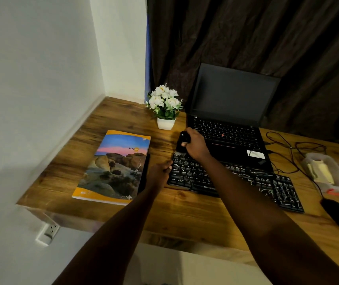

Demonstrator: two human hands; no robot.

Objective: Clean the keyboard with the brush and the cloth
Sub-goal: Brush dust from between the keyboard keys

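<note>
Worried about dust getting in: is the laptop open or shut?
Open: the laptop lid stands raised, with dark screen and keys showing.

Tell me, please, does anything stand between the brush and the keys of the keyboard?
Nothing visible does. The right hand holds the brush with its bristles on the far left corner of the keyboard. The left hand only touches its left edge.
</note>
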